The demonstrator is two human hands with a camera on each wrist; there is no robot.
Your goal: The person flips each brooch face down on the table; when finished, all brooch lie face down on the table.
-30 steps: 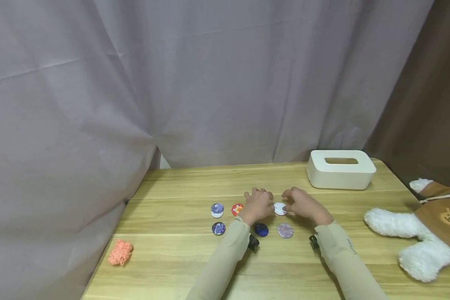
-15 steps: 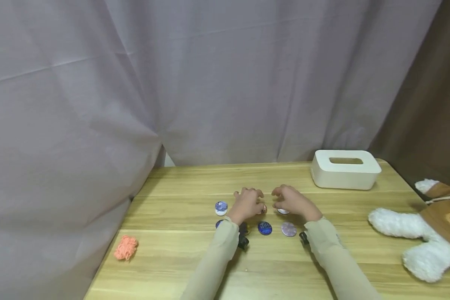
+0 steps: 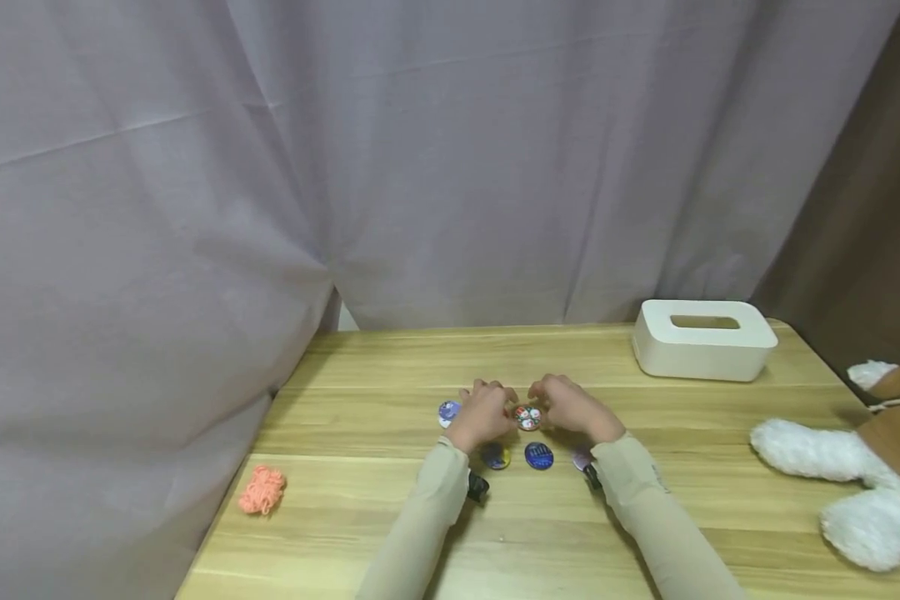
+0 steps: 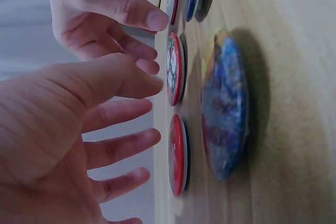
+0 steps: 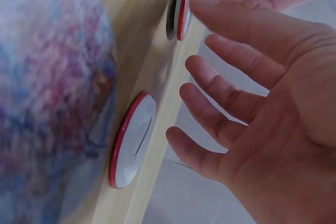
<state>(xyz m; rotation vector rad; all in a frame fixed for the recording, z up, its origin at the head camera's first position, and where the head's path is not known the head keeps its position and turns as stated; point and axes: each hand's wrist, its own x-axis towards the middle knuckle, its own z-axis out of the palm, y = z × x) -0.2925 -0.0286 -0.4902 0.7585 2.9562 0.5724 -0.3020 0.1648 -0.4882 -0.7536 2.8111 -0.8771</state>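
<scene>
Several round button badges lie in two rows on the wooden table. My left hand [image 3: 485,415] and right hand [image 3: 573,408] hover on either side of a red-rimmed badge with a white and green pattern [image 3: 528,417], thumbs close to its edges. In the left wrist view a red badge [image 4: 178,156] sits by my left fingers, which are spread and hold nothing. A blue and yellow badge [image 4: 226,108] lies nearer the camera. The right wrist view has a white badge with a red edge [image 5: 135,142] beside my relaxed right fingers, and a pinkish-blue badge [image 5: 52,87] close up.
A dark blue badge [image 3: 539,456] is in the front row. At the back left of the row is a purple and white badge [image 3: 448,412]. Pink yarn [image 3: 262,489] lies far left, a white tissue box [image 3: 705,340] back right, a plush toy [image 3: 870,475] on the right.
Both hands have shifted left along the back row, from around the white badge to the patterned one. The white badge is now hidden behind my right hand in the head view.
</scene>
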